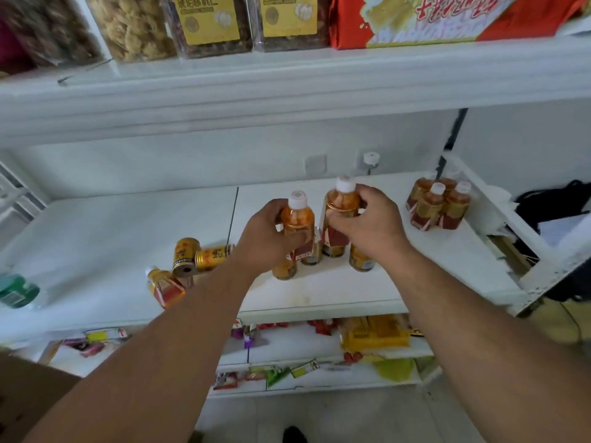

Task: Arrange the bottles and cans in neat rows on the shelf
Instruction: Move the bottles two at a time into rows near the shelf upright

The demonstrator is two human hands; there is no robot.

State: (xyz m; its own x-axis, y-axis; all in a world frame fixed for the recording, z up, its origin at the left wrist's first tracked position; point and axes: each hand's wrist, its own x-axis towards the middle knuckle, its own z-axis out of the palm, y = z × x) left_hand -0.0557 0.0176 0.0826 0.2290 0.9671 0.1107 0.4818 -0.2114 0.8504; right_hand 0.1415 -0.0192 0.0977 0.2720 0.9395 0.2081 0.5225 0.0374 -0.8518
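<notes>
My left hand (267, 238) grips an orange tea bottle (298, 215) with a white cap and red label, standing on the white shelf (112, 244). My right hand (371, 222) grips a second, like bottle (341, 199) right beside it. Behind and between the hands more bottles stand close together, partly hidden. A tidy group of several tea bottles (438, 206) stands at the shelf's far right. To the left, two gold cans (200, 257) lie on their sides and one small orange bottle (163, 287) is tipped over.
A green bottle (17, 290) lies at the shelf's left edge. The shelf above (287, 78) holds snack jars and a red box. Lower shelves (319, 350) carry scattered packets. A white side panel (499, 219) bounds the shelf on the right.
</notes>
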